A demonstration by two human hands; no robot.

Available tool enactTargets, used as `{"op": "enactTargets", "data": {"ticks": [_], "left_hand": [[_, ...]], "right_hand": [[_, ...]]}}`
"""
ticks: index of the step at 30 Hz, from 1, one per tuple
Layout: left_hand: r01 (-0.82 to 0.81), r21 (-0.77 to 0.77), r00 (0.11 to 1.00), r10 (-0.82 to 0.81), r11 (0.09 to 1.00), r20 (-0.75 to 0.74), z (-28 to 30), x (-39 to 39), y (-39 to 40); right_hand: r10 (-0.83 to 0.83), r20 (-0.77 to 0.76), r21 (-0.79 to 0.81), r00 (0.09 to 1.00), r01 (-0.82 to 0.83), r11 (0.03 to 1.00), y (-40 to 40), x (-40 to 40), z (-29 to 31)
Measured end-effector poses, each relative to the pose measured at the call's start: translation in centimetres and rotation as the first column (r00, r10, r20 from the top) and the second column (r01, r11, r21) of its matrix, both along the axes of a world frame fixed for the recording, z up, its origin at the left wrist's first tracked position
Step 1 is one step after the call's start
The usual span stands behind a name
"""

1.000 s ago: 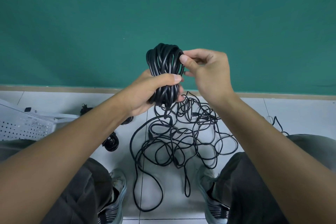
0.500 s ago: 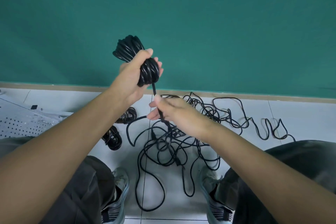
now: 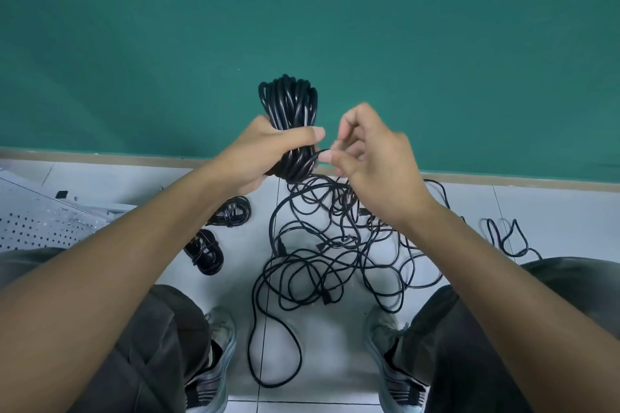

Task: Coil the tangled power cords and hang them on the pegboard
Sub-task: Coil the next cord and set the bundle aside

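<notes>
nearest the person, between the two shoes (image 3: 214,355), a long loop of the tangle (image 3: 322,265) trails toward the camera; the rest of that black cord lies in a loose knot on the white floor (image 3: 553,211), with a stray end (image 3: 503,238) off to the right. this heap is plainly the work still left, and it looks like the larger share of the cord length in view.

to the left of the heap lie two small finished coils (image 3: 204,253), one just beyond the other, apart from the tangle. they are wound but not hung. the pegboard (image 3: 37,221) lies flat on the floor at the left edge, and no cord hangs on it, so by my reading the hanging step has not begun.

higher up, the left hand (image 3: 265,151) is clamped round the middle of a thick coil (image 3: 290,124), fingers and thumb wrapped about the bundle, which stands upright before the green wall (image 3: 302,10). the right hand (image 3: 372,157) pinches a strand that runs from the coil's lower part, thumb and forefinger together on it, other fingers loosely curled. that strand leads down into the tangle, so this coil is partly wound and more cord must be fed on before it can be tied off.
</notes>
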State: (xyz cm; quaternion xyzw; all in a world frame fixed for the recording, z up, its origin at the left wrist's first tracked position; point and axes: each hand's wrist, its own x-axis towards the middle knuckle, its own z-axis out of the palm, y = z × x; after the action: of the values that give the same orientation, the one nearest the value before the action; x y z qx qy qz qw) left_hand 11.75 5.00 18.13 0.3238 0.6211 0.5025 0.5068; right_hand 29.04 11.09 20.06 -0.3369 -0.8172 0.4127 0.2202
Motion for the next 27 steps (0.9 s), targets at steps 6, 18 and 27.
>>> {"op": "enactTargets", "data": {"ticks": [6,18,27], "left_hand": [[0.183,-0.062,0.962,-0.166,0.981,0.215,1.0,0.3,-0.6],[0.175,-0.081,0.926,-0.136,0.981,0.352,0.9,-0.1,-0.9],[0.031,-0.035,0.937,-0.017,0.999,0.350,1.2,-1.8,-0.6]], "right_hand": [[-0.035,-0.051,-0.025,0.998,0.034,0.999,0.7,0.2,-0.2],[0.046,-0.130,-0.362,0.991,-0.090,0.928,0.4,0.8,-2.1],[-0.013,-0.031,-0.347,0.999,0.001,0.938,-0.3,0.4,-3.6]]}}
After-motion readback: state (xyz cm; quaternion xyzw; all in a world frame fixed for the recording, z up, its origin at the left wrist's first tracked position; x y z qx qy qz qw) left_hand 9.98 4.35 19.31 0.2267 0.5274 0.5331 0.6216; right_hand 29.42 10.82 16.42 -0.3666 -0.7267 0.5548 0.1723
